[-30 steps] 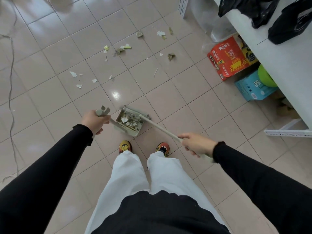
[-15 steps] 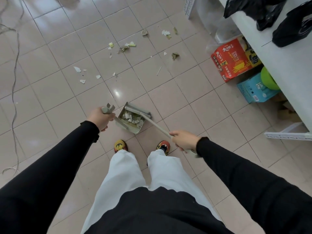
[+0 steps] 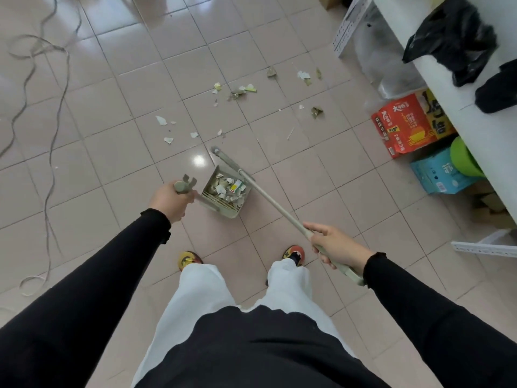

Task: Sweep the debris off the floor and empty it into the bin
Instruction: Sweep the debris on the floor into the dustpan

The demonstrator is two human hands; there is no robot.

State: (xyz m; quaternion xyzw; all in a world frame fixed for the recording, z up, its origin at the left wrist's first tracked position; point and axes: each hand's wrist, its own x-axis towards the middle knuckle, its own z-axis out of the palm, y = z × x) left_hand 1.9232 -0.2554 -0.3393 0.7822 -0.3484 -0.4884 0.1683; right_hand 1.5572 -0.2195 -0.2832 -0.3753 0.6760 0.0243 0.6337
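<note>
Our left grip [image 3: 167,201] clamps the dustpan [image 3: 227,213] by its handle, our right grip [image 3: 337,246] the broom [image 3: 275,207]; half swept, we judge the farther scraps [image 3: 242,91] need reaching next.

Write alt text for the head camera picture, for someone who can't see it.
Seen from above, a person's left hand holds a dustpan containing scraps while the right hand grips a broom handle. More debris lies scattered on the tiled floor ahead.
</note>
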